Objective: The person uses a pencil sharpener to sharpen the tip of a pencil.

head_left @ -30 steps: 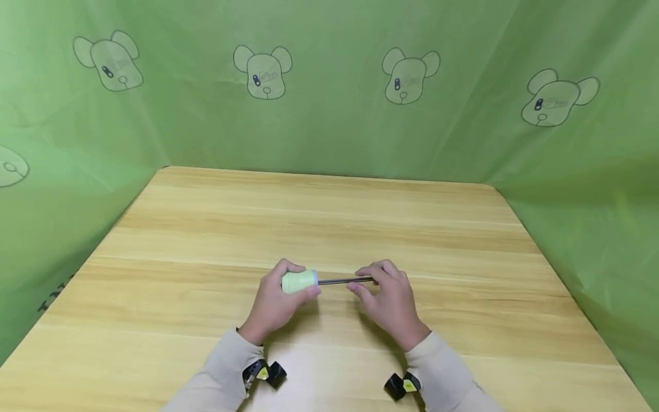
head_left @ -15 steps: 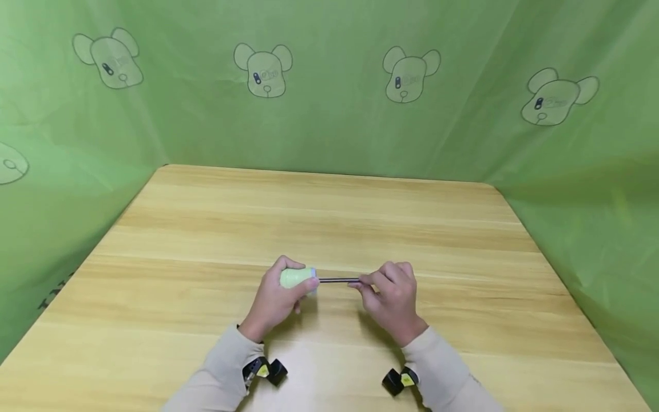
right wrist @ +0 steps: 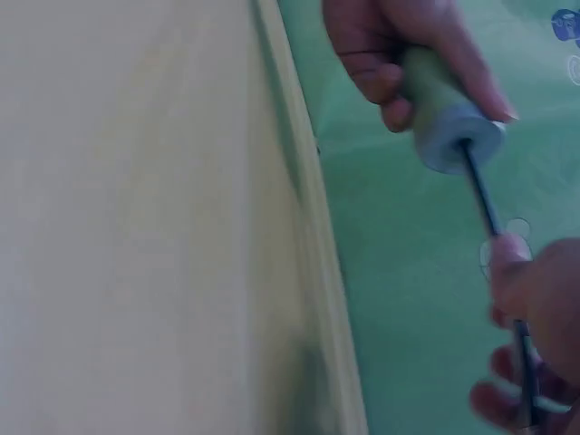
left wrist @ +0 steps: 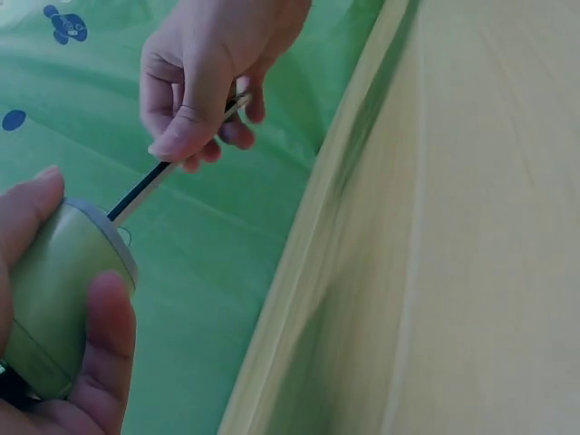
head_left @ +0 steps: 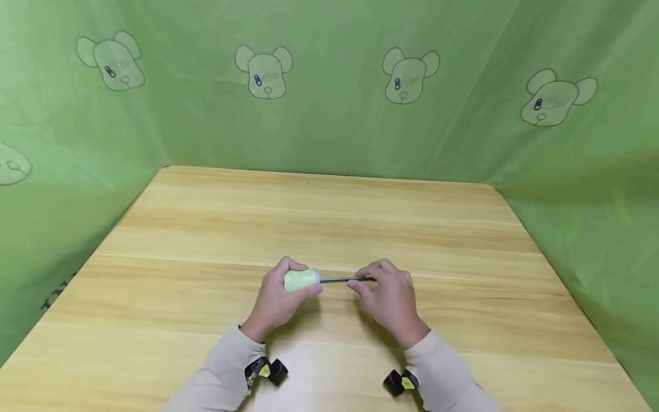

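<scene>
A screwdriver with a thick light green handle [head_left: 300, 280] and a thin dark metal shaft [head_left: 336, 280] lies level between the two hands, above the table. My left hand [head_left: 274, 300] grips the handle, thumb on the near side and index finger over the far side. At the handle's front end is a pale blue-grey collar [right wrist: 458, 136]. Out along the shaft, my right hand [head_left: 393, 297] pinches it between thumb and fingers. In the left wrist view the shaft's far end [left wrist: 237, 106] shows past the right thumb, partly covered by the fingers.
The wood-grain table [head_left: 329, 223] spreads under both hands, and their shadows fall on it. Green cloth [head_left: 329, 131] with mouse-head drawings hangs behind and at both sides. A small black camera [head_left: 278, 372] sits at the left wrist, another camera [head_left: 394, 383] at the right.
Half a second ago the right fingers were curled tighter round the shaft; now they are straighter and reach along it. The left thumb has shifted down on the handle, which shows more.
</scene>
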Available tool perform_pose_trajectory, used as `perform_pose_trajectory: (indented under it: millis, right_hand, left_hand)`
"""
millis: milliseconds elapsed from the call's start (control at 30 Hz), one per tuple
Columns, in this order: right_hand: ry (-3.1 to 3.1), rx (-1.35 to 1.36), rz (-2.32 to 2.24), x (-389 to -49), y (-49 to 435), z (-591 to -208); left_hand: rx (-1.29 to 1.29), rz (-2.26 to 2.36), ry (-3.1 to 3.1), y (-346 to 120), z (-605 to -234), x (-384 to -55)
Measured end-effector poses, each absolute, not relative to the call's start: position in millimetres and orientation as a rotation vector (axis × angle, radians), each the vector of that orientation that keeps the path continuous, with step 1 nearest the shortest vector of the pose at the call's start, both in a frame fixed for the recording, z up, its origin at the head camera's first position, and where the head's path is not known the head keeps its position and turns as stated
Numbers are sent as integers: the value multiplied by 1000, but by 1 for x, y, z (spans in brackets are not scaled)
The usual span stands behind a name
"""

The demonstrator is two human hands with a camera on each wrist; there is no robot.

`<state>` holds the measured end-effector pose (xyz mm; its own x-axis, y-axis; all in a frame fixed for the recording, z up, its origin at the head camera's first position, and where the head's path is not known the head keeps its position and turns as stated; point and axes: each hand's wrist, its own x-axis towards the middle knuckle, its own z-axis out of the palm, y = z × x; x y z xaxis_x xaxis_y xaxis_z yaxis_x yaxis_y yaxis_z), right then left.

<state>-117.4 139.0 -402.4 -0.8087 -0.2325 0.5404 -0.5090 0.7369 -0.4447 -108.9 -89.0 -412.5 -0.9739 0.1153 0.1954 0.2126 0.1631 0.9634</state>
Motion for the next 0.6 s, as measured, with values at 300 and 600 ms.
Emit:
perform_pose_trajectory:
  millis: [300,600]
  right_hand:
    - [-2057,750,706,-124,141,-410]
    - [-2166,844,818,-126,144,-410]
  left_hand:
    - [-211,-2125,-2287,-89,-412,-110]
    - [-211,-2122,-2321,-92,-413,-112]
